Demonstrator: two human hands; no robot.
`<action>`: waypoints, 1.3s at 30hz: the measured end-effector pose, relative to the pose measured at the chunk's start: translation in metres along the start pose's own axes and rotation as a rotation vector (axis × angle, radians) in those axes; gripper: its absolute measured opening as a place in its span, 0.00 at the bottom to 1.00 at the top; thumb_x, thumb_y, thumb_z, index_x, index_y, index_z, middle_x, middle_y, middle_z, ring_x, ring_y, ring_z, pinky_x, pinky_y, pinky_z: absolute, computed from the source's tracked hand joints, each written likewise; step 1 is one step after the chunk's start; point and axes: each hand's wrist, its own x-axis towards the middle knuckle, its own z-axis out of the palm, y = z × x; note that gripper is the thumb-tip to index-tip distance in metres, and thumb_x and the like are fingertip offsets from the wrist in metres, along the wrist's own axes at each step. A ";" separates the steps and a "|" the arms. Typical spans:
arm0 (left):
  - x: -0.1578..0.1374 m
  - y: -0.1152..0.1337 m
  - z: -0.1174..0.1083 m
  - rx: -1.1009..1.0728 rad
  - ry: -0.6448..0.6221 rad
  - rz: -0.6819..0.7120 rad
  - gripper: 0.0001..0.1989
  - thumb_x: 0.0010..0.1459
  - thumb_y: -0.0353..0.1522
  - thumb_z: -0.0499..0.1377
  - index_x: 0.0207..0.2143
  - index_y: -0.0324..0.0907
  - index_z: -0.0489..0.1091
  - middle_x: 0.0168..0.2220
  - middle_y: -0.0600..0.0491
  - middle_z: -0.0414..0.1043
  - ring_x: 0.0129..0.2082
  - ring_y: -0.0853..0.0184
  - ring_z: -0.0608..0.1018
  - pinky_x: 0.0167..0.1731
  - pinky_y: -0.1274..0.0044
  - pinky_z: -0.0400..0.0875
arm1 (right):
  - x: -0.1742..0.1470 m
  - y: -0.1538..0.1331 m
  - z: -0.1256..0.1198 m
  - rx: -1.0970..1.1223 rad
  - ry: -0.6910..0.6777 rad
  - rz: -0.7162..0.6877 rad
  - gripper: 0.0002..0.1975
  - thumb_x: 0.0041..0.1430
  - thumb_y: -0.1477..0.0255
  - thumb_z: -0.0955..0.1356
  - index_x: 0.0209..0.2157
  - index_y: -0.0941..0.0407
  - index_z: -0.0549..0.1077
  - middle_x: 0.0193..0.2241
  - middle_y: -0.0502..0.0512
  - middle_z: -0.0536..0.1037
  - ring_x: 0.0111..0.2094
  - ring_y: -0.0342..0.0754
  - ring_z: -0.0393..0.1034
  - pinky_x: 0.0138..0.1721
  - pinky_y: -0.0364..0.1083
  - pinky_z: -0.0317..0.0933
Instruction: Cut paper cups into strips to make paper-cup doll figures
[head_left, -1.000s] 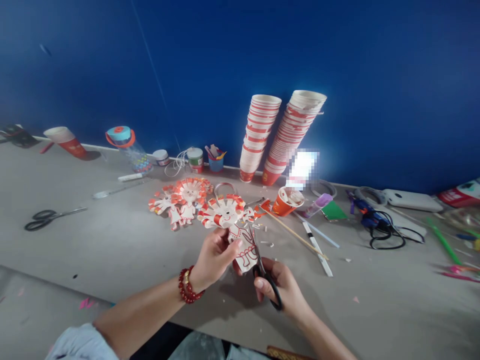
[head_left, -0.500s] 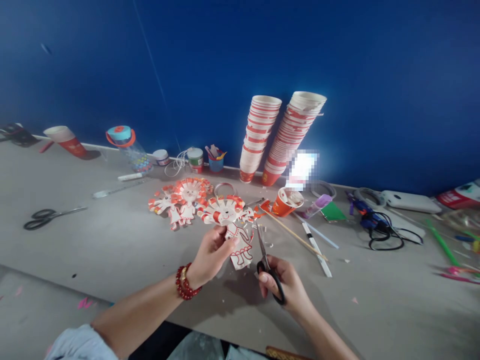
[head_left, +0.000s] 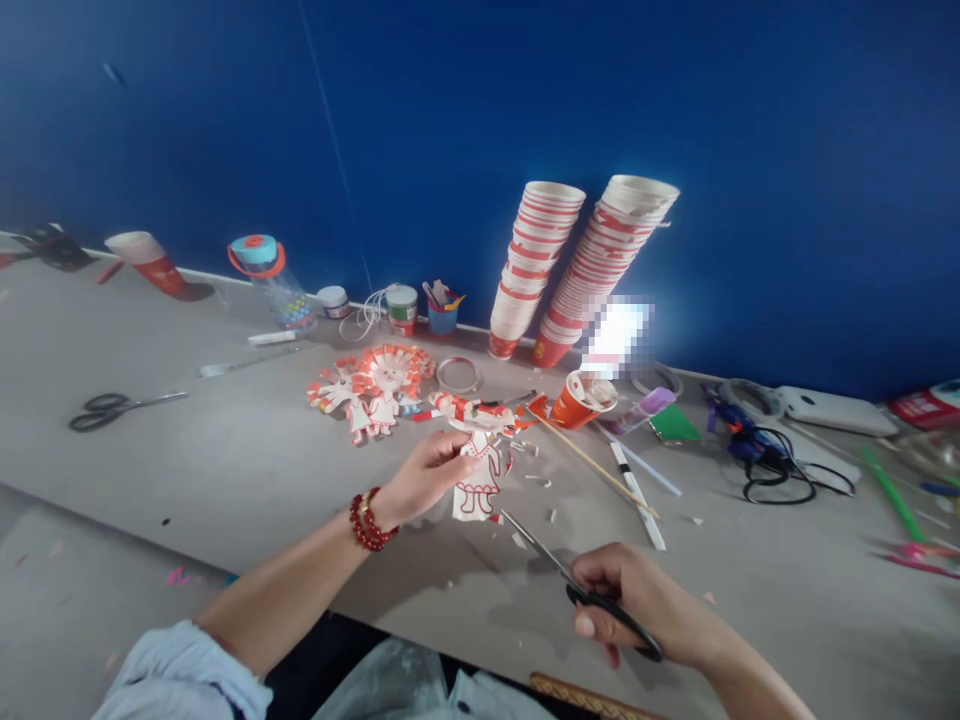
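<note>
You're at a craft workspace, though whether it belongs to a home or a studio can't be told. You can read it from the paper doll (head_left: 478, 480) and scissors (head_left: 541, 551) you hold and, on your grey tabletop (head_left: 247, 480), more cut-out figures (head_left: 386, 390), stacked paper cups (head_left: 525, 270), a marker (head_left: 637, 496) and scattered scraps (head_left: 519, 540), with a blue wall (head_left: 450, 100) behind.

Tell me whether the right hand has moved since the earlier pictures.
Yes: the right hand has moved rightward and nearer the person's body, judged against the black-banded white marker.
</note>
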 end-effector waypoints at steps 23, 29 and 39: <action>-0.002 -0.011 0.009 -0.211 -0.252 -0.249 0.11 0.55 0.36 0.58 0.33 0.35 0.71 0.28 0.52 0.70 0.25 0.72 0.69 0.25 0.80 0.61 | 0.014 -0.024 -0.011 -0.111 -0.128 0.010 0.25 0.51 0.53 0.69 0.17 0.55 0.56 0.11 0.42 0.58 0.13 0.37 0.55 0.14 0.37 0.40; -0.002 -0.009 0.010 -0.249 -0.264 -0.277 0.11 0.55 0.36 0.58 0.35 0.35 0.71 0.29 0.50 0.71 0.27 0.71 0.71 0.28 0.79 0.63 | 0.015 -0.024 -0.010 -0.101 -0.128 0.023 0.26 0.49 0.53 0.70 0.16 0.56 0.56 0.11 0.42 0.58 0.13 0.38 0.57 0.14 0.37 0.41; -0.002 -0.009 0.011 -0.232 -0.284 -0.272 0.09 0.55 0.35 0.57 0.33 0.36 0.70 0.28 0.53 0.69 0.28 0.70 0.69 0.29 0.78 0.62 | 0.018 -0.031 -0.012 -0.117 -0.133 0.024 0.26 0.48 0.53 0.70 0.16 0.56 0.58 0.11 0.43 0.58 0.14 0.37 0.52 0.15 0.38 0.42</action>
